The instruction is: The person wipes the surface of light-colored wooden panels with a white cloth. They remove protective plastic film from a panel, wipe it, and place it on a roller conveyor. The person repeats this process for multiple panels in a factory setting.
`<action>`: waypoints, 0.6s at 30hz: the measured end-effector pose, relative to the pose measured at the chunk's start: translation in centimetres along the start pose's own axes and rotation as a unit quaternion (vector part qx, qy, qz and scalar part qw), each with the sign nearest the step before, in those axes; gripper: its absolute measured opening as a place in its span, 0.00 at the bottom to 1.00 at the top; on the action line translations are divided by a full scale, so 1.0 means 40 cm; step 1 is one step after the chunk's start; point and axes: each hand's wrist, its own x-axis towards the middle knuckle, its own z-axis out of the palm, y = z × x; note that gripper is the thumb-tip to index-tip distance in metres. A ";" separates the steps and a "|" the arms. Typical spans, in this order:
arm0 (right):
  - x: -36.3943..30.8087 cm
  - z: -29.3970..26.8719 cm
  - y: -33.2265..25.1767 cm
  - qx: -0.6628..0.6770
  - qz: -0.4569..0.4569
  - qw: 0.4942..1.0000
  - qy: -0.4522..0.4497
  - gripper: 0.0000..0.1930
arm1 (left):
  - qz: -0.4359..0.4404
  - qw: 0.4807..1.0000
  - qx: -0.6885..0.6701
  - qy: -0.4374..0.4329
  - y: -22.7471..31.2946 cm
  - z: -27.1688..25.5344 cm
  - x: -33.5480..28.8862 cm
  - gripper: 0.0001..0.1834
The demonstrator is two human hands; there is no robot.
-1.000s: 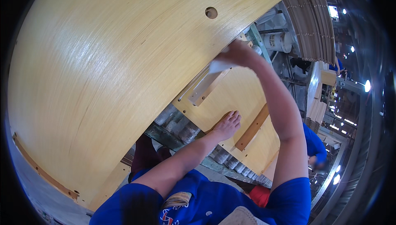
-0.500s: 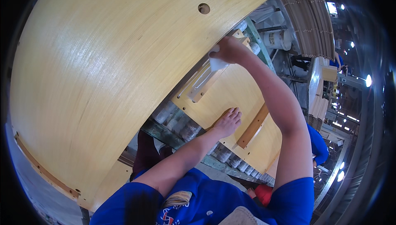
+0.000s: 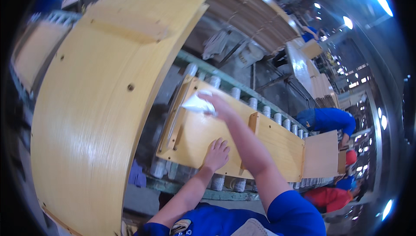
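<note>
A yellowish wooden panel (image 3: 277, 145) lies on a roller conveyor in front of me, with wooden strips across it. My right hand (image 3: 215, 106) holds a white cloth (image 3: 197, 105) over the panel's far left part. That cloth is bunched under the fingers, close to the left end strip (image 3: 175, 121); whether it touches the surface is hard to tell. Nearer to me, my left hand (image 3: 216, 154) rests flat on the panel with its fingers stretched out and nothing in it. A second strip (image 3: 253, 123) is partly hidden by my right forearm.
A large glossy wooden panel (image 3: 95, 119) stands close on the left, its edge beside the conveyor. Wrapped rollers (image 3: 266, 111) run along the far side. A co-worker in blue (image 3: 331, 121) bends at the right, near a person in red (image 3: 331, 198). A white bucket (image 3: 250, 55) stands beyond the conveyor.
My right hand, with the cloth, has come away from the left end strip onto the panel's face. My left hand stays flat on the panel. The view has turned, showing more of the conveyor.
</note>
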 end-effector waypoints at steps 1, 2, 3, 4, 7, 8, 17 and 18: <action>-0.054 -0.036 0.064 0.201 0.003 0.979 -0.027 0.17 | 0.005 1.000 0.007 0.000 0.008 -0.002 0.000 0.19; -0.114 -0.095 0.146 0.366 0.000 0.920 -0.138 0.20 | 0.014 1.000 0.004 -0.001 0.035 -0.002 0.004 0.19; -0.178 -0.142 0.220 0.511 -0.004 0.821 -0.255 0.23 | 0.022 1.000 -0.014 -0.017 0.053 -0.001 0.007 0.20; -0.235 -0.132 0.251 0.548 -0.012 0.802 -0.237 0.25 | 0.015 0.999 -0.013 -0.032 0.034 -0.013 0.005 0.21; -0.438 -0.147 0.367 0.660 -0.043 0.723 -0.199 0.32 | 0.018 1.000 -0.019 -0.007 0.048 -0.022 -0.007 0.23; -0.502 -0.149 0.388 0.644 -0.039 0.753 -0.133 0.32 | 0.019 0.999 0.016 -0.020 0.050 -0.027 -0.007 0.23; -0.760 -0.281 0.649 0.624 -0.081 0.762 -0.152 0.32 | 0.016 0.996 0.088 -0.008 0.116 0.001 0.005 0.20; -0.775 -0.272 0.666 0.644 -0.055 0.745 -0.164 0.32 | 0.017 0.996 0.090 0.001 0.115 -0.006 0.003 0.19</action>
